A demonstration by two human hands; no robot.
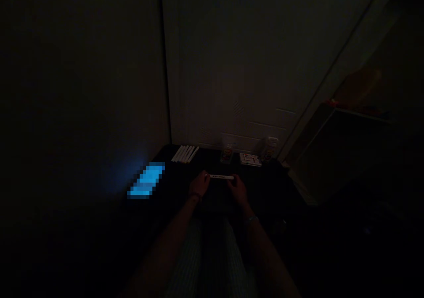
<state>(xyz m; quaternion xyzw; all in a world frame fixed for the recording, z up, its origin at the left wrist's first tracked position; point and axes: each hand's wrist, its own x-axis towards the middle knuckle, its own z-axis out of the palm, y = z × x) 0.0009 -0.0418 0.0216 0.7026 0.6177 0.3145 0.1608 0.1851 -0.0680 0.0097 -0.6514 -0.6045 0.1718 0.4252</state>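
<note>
The room is very dark. My left hand [199, 185] and my right hand [237, 189] are both out over a dark low table [212, 156], fingers closed on the two ends of a thin white stick-like object [221, 177] held level between them. A dark band sits on my left wrist and a pale one on my right. Farther back on the table lies a row of several white sticks [184, 153].
A glowing blue screen [147, 181] lies at the table's left. Two small jars [227, 153] and a flat patterned card [251, 159] stand at the back by the wall. A dark box-like unit [334, 152] stands to the right.
</note>
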